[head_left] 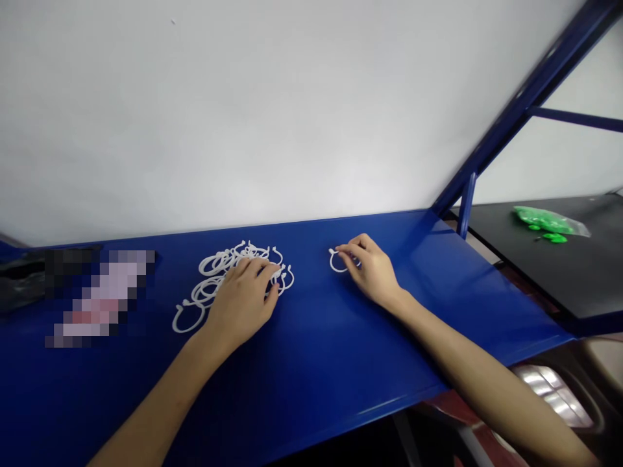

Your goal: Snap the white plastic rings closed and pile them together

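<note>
A loose heap of several white plastic rings (219,275) lies on the blue table (316,350), left of centre. My left hand (243,301) rests palm down on the right side of the heap, fingers curled over a ring near its fingertips. One white ring (337,261) lies apart to the right. My right hand (372,269) pinches this single ring between thumb and fingers, holding it against the table top.
A white wall stands right behind the table. A blurred-out patch (97,298) lies at the left with a dark object (19,285) beside it. A blue frame post (516,110) rises at the right; a black shelf (574,272) there carries a green plastic bag (548,222).
</note>
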The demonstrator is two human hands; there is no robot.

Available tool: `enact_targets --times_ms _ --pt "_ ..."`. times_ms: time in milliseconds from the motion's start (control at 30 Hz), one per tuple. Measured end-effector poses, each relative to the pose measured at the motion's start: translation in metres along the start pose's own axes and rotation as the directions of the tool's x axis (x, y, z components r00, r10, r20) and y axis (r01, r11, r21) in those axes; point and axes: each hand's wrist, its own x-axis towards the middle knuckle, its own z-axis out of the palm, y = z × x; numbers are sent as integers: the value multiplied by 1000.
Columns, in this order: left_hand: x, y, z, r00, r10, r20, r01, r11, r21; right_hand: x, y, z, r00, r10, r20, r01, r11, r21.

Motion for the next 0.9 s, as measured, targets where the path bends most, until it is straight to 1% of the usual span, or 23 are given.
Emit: enact_targets --times_ms 100,167,233,300,433,533,700,767,900 --pt "-1 -5 3 996 -28 89 25 999 38 6 22 3 989 141 44 -138 988 -68" --pt "-2 -5 4 994 -36 101 33 999 30 8 31 6 977 189 100 -177 977 -115" --pt "-2 -5 4 995 -42 86 40 999 26 9 33 9 970 203 133 -185 973 -139" --pt "-2 -4 3 997 -56 52 54 998 28 8 32 10 976 185 118 -168 976 -142" --pt "-1 -2 -1 996 -90 -17 90 994 58 5 25 11 994 94 63 -85 987 -140" --pt "-1 -2 -3 994 -104 -24 106 991 81 3 22 12 996 47 79 -38 993 -114" --pt "-1 -2 -3 994 -99 -36 101 993 68 3 16 12 997 7 81 0 997 -81" --pt "0 -2 -3 993 -93 -74 97 994 58 3 10 10 997 -19 78 24 997 -69" --pt "1 -2 -6 976 -67 -207 76 996 40 -1 -8 4 990 -93 102 94 996 -2"
